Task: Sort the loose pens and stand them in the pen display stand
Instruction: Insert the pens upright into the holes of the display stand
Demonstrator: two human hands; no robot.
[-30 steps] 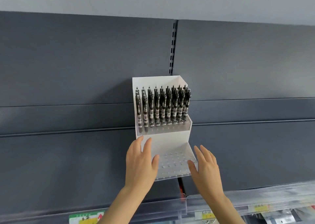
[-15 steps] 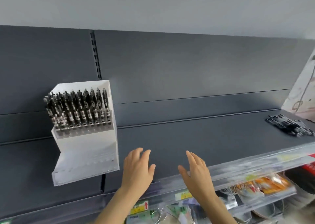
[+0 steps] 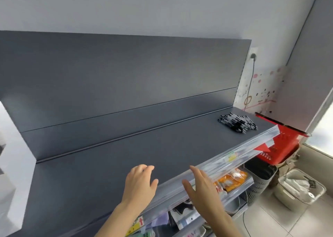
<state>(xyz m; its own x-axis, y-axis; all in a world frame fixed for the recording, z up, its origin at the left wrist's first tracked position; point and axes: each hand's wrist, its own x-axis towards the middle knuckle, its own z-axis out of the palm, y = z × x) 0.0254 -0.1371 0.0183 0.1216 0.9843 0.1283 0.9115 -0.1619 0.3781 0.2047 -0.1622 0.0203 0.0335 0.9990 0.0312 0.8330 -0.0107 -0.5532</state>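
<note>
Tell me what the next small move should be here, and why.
Probably reach the right hand toward the pile of loose pens at the right end of the shelf. It and the left hand are open and empty, the pens lie well beyond both, and the pen display stand sits at the far left.

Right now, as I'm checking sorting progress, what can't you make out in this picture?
Head view:
- pen display stand: cut off by the left edge, its pens and holes mostly out of frame.
- loose pens: a small, blurred, far-off pile, count and kinds unreadable.
- orange packets: partly hidden behind the price rail.
</note>
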